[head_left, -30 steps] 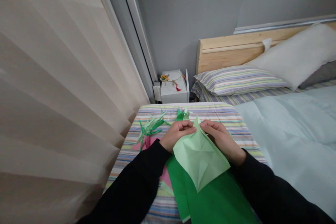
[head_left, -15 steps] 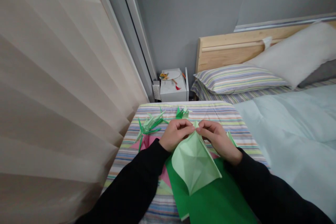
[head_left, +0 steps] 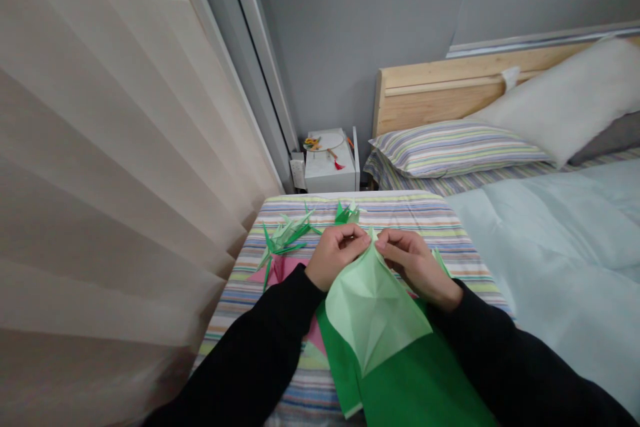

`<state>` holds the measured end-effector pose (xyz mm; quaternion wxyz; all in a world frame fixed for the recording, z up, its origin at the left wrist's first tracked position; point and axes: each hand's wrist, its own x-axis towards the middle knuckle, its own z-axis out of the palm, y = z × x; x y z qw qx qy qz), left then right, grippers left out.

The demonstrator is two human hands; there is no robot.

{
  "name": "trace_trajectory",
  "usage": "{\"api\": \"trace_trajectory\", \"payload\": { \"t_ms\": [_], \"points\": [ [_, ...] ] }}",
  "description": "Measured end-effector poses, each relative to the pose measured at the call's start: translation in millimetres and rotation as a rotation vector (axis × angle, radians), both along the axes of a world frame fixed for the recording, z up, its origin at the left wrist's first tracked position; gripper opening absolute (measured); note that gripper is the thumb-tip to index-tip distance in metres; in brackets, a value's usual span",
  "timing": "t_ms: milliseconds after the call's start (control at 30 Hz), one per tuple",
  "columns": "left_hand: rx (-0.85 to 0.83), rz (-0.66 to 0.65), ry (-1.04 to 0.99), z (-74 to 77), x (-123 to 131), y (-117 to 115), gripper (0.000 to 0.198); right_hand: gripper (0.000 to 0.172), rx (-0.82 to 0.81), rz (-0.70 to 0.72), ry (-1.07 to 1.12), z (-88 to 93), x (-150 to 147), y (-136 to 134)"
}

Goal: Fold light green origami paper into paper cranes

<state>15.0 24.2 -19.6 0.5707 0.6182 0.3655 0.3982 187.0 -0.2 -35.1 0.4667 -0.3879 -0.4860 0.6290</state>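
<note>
Toward the far end of the striped blanket (head_left: 400, 213), the left hand (head_left: 334, 256) and the right hand (head_left: 416, 265) raise a creased sheet of light green paper (head_left: 374, 320) by its top corner. That corner pokes up between the hands, while the rest of the sheet hangs toward the person as a loose, slightly cupped diamond, with creases running to its lower point. Both grips are closed: the fingers curl in and pinch the paper near the tip, and the two grips sit just beside each other, with only a narrow strip of paper showing between them. Working this well seems to call for equal pressure from each side, with the pinch set right on the crease lines, so the edges stay matched and the sheet does not skew. Below the light sheet, a dark green paper sheet (head_left: 410, 380) lies flat and runs out of view at the bottom edge. Past the left hand, folded green paper figures (head_left: 286, 237) rest on the blanket beside a pink paper piece (head_left: 278, 269), and another folded green figure (head_left: 347, 214) sits near the far edge.
</note>
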Motion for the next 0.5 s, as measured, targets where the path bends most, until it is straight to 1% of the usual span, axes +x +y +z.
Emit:
{"api": "trace_trajectory", "payload": {
  "t_ms": [100, 167, 233, 300, 333, 367, 400, 500],
  "points": [
    [0.046, 0.052, 0.043, -1.4, 1.2, -1.3, 0.036, 0.044, 0.000, -0.009, -0.033, -1.3, -1.1, 0.7],
    [0.057, 0.067, 0.060, -3.8, 1.4, -0.6, 0.036, 0.042, 0.023, -0.046, -0.090, -3.6, -0.8, 2.4],
    [0.002, 0.000, 0.060, -6.5, 0.8, 0.9, 0.039, 0.041, 0.041, -0.124, -0.140, -5.9, 0.4, 4.9],
    [-0.116, -0.122, 0.053, -8.7, 0.0, 2.4, 0.045, 0.042, 0.041, -0.194, -0.155, -7.2, 2.1, 7.2],
    [-0.172, -0.168, 0.048, -9.3, -0.4, 3.0, 0.049, 0.043, 0.029, -0.206, -0.148, -7.2, 2.9, 8.0],
    [-0.215, -0.187, 0.038, -9.6, -0.8, 3.6, 0.051, 0.044, 0.011, -0.199, -0.138, -6.8, 3.3, 8.2],
    [-0.246, -0.177, 0.020, -9.6, -1.2, 4.4, 0.052, 0.045, -0.008, -0.177, -0.130, -5.8, 3.5, 7.9],
    [-0.314, -0.070, -0.071, -7.7, -2.4, 7.7, 0.053, 0.045, -0.115, -0.067, -0.042, -0.9, 2.0, 3.7]
  ]
}}
